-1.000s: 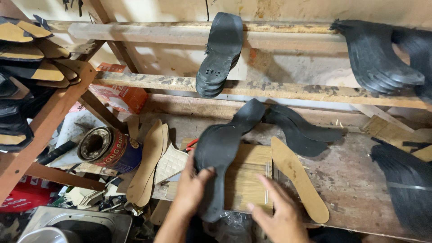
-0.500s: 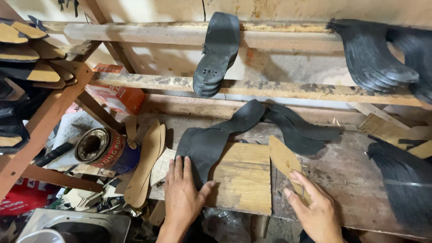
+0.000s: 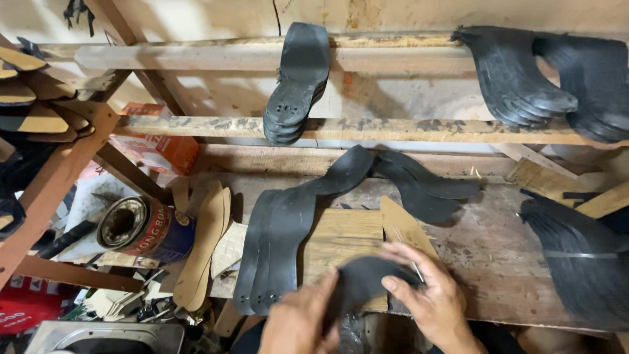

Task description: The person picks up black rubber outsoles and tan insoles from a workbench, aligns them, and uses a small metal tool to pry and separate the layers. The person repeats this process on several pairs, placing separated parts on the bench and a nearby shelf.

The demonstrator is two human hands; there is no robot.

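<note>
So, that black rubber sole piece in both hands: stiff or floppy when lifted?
Probably floppy: the black rubber sole piece curves between the left hand and right hand. Likely light, since it looks thin. Its matte surface suggests a decent grip, not slippery.

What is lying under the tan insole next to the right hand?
The tan insole lies on a wooden board and the workbench. Its near end is covered by the right hand and a dark sole piece.
</note>
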